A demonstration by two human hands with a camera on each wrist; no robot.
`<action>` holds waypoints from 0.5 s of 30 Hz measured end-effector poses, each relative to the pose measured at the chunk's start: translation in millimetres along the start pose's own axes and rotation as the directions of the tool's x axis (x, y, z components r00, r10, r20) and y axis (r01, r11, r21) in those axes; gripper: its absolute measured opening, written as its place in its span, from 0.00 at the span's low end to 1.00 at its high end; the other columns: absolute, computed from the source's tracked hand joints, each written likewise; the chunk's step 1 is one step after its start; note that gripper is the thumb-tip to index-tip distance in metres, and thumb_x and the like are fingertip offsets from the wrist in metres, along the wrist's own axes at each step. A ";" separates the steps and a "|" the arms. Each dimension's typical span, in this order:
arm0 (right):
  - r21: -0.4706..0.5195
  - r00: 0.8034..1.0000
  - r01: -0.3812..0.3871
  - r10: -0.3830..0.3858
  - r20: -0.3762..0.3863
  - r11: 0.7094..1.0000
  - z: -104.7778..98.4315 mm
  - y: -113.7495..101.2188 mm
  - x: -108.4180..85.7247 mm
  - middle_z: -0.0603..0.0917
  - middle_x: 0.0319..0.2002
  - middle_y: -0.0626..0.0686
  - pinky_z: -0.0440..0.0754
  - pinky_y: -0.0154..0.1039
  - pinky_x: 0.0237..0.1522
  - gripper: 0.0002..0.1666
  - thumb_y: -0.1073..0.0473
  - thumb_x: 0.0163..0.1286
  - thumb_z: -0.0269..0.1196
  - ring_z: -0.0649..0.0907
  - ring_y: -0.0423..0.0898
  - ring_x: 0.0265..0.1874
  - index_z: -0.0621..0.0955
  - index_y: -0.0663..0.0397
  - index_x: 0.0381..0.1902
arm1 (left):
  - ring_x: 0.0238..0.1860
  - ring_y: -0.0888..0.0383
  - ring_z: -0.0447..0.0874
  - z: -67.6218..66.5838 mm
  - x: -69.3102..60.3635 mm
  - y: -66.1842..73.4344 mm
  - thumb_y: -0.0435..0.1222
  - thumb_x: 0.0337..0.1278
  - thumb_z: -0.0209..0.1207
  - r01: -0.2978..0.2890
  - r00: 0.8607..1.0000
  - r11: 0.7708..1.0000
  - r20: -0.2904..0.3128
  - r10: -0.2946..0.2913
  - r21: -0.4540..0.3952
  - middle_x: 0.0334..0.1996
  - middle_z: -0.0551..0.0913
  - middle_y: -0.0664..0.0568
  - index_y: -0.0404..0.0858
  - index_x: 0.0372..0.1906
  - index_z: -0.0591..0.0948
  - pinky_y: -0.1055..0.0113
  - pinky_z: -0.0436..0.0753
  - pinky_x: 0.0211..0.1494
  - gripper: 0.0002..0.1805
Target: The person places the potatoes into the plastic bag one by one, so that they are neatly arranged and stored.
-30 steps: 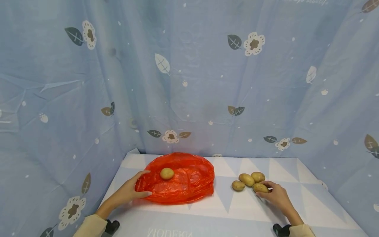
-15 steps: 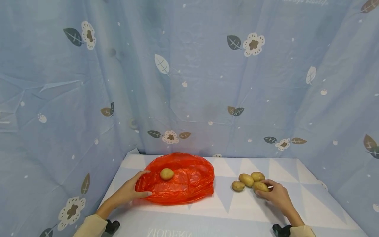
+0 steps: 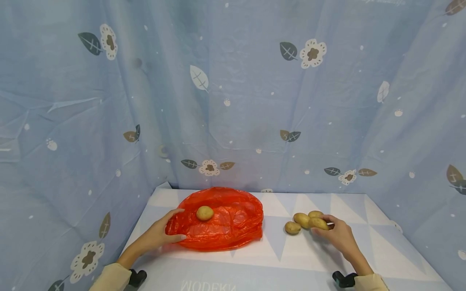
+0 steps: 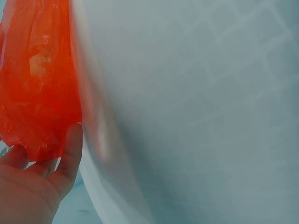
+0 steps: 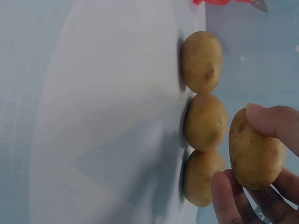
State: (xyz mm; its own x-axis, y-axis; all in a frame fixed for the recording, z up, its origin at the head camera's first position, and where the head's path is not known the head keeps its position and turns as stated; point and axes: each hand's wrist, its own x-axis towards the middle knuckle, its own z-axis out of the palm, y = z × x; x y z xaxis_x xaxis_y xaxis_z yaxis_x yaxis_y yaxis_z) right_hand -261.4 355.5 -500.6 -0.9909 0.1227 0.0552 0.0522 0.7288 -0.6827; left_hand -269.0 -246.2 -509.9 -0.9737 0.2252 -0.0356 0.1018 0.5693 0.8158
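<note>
A red plastic bag (image 3: 233, 230) lies spread on the table with a potato (image 3: 205, 213) in it; through the red film in the left wrist view that potato shows faintly. My left hand (image 3: 158, 234) holds the bag's left side, thumb at the front and fingers at the back; in the left wrist view its fingers (image 4: 70, 156) touch the film. On the right, my right hand (image 3: 340, 236) grips a potato (image 5: 256, 151) between thumb and fingers, lifted off the table. Beside it several potatoes lie together, among them a nearer one (image 3: 293, 228) and a middle one (image 5: 205, 122).
The table (image 3: 276, 250) has a white and pale blue triangle-patterned cover. A blue curtain (image 3: 247, 101) with leaf and flower prints hangs behind it and along both sides. A gap of tabletop lies between the bag and the potatoes.
My right hand has raised its potato off the table, slightly up and to the left, so it overlaps the potatoes behind in the head view. My left hand and the bag have stayed put.
</note>
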 end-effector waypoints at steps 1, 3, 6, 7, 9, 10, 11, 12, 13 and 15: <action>0.006 1.000 0.001 -0.001 -0.001 1.000 -0.7 -2.3 -0.6 0.80 0.59 0.68 0.82 0.42 0.42 0.48 0.39 0.57 0.78 0.82 0.57 0.51 0.77 0.65 0.65 | 0.71 0.35 0.66 -0.2 0.1 0.1 0.50 0.50 0.77 -0.003 1.000 1.000 0.001 0.003 -0.002 0.75 0.65 0.39 0.50 0.77 0.64 0.38 0.77 0.65 0.50; 0.018 1.000 0.003 -0.003 -0.004 1.000 -1.5 -6.5 -1.9 0.80 0.58 0.67 0.82 0.42 0.41 0.47 0.39 0.57 0.78 0.82 0.57 0.51 0.77 0.64 0.65 | 0.71 0.35 0.66 -0.6 0.3 0.0 0.49 0.50 0.77 -0.009 1.000 1.000 0.006 0.009 -0.006 0.75 0.65 0.39 0.50 0.77 0.64 0.38 0.77 0.65 0.50; 0.029 1.000 0.012 -0.012 -0.006 1.000 -1.5 -12.0 -3.0 0.81 0.56 0.64 0.81 0.41 0.40 0.45 0.39 0.58 0.78 0.81 0.56 0.50 0.79 0.60 0.64 | 0.72 0.35 0.66 -1.0 0.7 -0.5 0.49 0.51 0.77 -0.011 1.000 1.000 0.010 0.011 -0.005 0.75 0.65 0.39 0.49 0.77 0.64 0.38 0.76 0.65 0.50; 0.031 1.000 0.017 -0.017 -0.007 0.999 -1.3 -13.6 -3.0 0.82 0.55 0.63 0.80 0.40 0.40 0.44 0.39 0.58 0.78 0.81 0.56 0.50 0.79 0.59 0.64 | 0.72 0.35 0.66 -1.0 1.1 -0.7 0.49 0.50 0.77 -0.011 1.000 1.000 0.010 0.011 -0.006 0.75 0.65 0.39 0.49 0.77 0.64 0.38 0.76 0.65 0.50; 0.033 1.000 0.029 -0.029 -0.008 0.999 -0.3 -16.3 -2.9 0.83 0.54 0.62 0.79 0.40 0.39 0.42 0.40 0.58 0.77 0.80 0.56 0.49 0.80 0.57 0.63 | 0.72 0.35 0.66 -1.1 1.3 -0.9 0.49 0.50 0.77 -0.012 1.000 1.000 0.009 0.012 -0.005 0.75 0.65 0.39 0.49 0.77 0.64 0.38 0.76 0.65 0.50; 0.036 0.999 0.034 -0.034 -0.007 0.999 0.0 -17.7 -2.9 0.83 0.53 0.61 0.79 0.39 0.39 0.41 0.40 0.58 0.77 0.80 0.56 0.49 0.80 0.56 0.63 | 0.72 0.35 0.66 -1.1 1.3 -1.0 0.49 0.50 0.77 -0.012 1.000 1.000 0.008 0.012 -0.004 0.75 0.65 0.39 0.49 0.77 0.64 0.38 0.76 0.65 0.50; 0.037 0.999 0.040 -0.040 -0.006 0.999 0.5 -18.9 -2.8 0.83 0.53 0.61 0.79 0.39 0.38 0.41 0.40 0.59 0.77 0.80 0.55 0.49 0.80 0.56 0.63 | 0.72 0.35 0.66 -1.1 1.3 -0.8 0.49 0.50 0.77 -0.012 1.000 1.000 0.008 0.012 -0.006 0.75 0.65 0.39 0.49 0.77 0.64 0.38 0.76 0.66 0.50; 0.039 0.999 0.043 -0.043 -0.006 0.998 1.0 -20.0 -2.5 0.83 0.53 0.60 0.79 0.39 0.39 0.40 0.40 0.59 0.77 0.80 0.55 0.49 0.81 0.55 0.63 | 0.72 0.35 0.65 -1.0 1.2 -0.5 0.49 0.50 0.77 -0.011 1.000 1.000 0.008 0.011 -0.007 0.75 0.65 0.39 0.49 0.77 0.64 0.38 0.75 0.66 0.50; 0.041 0.999 0.045 -0.045 -0.004 0.998 1.4 -21.0 -2.4 0.83 0.53 0.60 0.79 0.39 0.39 0.40 0.40 0.59 0.77 0.80 0.55 0.49 0.81 0.55 0.63 | 0.72 0.35 0.65 -0.9 1.0 -0.1 0.49 0.50 0.77 -0.010 1.000 1.000 0.008 0.010 -0.009 0.75 0.65 0.39 0.49 0.77 0.64 0.37 0.75 0.66 0.50; 0.043 0.999 0.050 -0.050 -0.001 0.998 2.5 -23.4 -2.7 0.83 0.52 0.59 0.79 0.39 0.39 0.40 0.40 0.59 0.77 0.80 0.54 0.48 0.81 0.55 0.62 | 0.72 0.35 0.65 -0.8 0.4 0.6 0.49 0.50 0.77 -0.004 1.000 1.000 0.010 0.004 -0.011 0.75 0.65 0.39 0.49 0.77 0.64 0.37 0.74 0.67 0.50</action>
State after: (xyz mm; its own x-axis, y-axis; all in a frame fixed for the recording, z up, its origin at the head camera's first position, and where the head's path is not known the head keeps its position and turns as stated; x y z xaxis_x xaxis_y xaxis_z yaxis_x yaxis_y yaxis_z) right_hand -260.3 336.4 -486.5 -0.9921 0.0869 0.0903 -0.0029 0.7043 -0.7099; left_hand -269.5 -246.4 -509.1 -0.9711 0.2356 -0.0378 0.1038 0.5595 0.8223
